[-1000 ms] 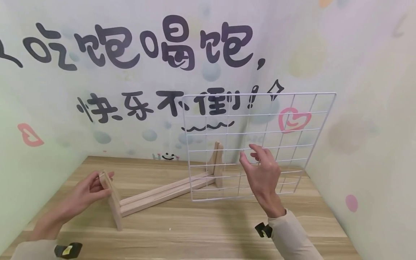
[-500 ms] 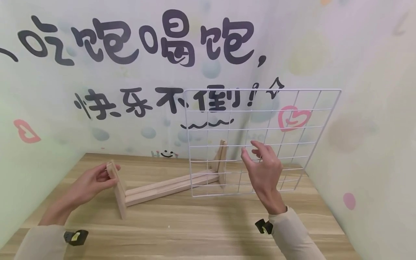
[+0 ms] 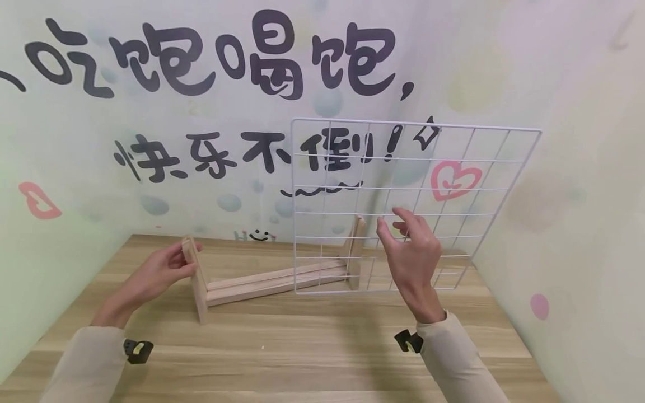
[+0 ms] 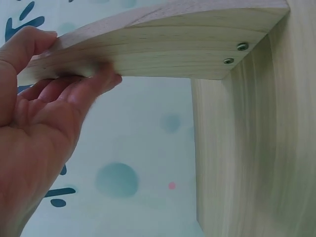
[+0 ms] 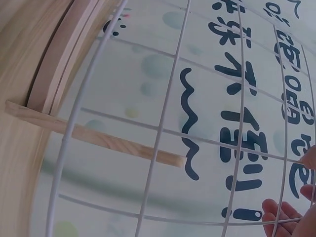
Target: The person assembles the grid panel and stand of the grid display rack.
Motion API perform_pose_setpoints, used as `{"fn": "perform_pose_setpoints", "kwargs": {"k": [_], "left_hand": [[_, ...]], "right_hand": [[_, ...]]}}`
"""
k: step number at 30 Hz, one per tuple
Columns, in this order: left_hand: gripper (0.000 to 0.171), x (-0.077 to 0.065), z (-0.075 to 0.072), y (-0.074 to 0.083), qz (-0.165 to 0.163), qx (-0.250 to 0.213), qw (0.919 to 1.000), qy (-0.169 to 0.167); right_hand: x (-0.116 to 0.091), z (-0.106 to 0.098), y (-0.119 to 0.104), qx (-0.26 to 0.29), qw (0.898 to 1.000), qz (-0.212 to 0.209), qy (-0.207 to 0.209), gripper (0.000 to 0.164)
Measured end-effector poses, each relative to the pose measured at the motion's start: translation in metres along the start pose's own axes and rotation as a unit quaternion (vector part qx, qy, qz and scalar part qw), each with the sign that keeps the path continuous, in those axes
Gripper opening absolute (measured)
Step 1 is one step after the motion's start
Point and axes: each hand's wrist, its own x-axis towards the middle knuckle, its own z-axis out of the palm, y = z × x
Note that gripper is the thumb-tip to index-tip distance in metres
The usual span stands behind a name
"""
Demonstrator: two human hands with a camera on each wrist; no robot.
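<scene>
My left hand (image 3: 157,274) grips the top of the left upright of a pale wooden stand (image 3: 277,284), thumb on the near side and fingers behind. A grooved rail joins this upright to a second one at the right. In the left wrist view, two screws (image 4: 242,46) show in the upright's outer face. My right hand (image 3: 414,260) holds a white wire grid panel (image 3: 418,124) up, slightly tilted, its lower part overlapping the stand's right end in the head view. In the right wrist view, the fingers (image 5: 272,210) curl at the grid's wires; the rest of that hand is cut off.
The stand is on a wood-grain table (image 3: 302,358). Behind it rises a pale wall (image 3: 242,218) with large dark lettering, and another wall (image 3: 579,224) borders the table at the right.
My left hand has moved the stand to the right and farther back, turning its rail more parallel to the back wall. My right hand has raised the grid panel slightly.
</scene>
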Motion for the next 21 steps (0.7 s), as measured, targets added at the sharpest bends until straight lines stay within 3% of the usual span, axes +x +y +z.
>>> {"fn": "perform_pose_setpoints", "kwargs": {"k": [21], "left_hand": [[0.052, 0.028, 0.023, 0.005, -0.007, -0.035, 0.9993, -0.007]], "right_hand": [[0.011, 0.001, -0.006, -0.002, 1.000, 0.016, 0.000, 0.028]]}}
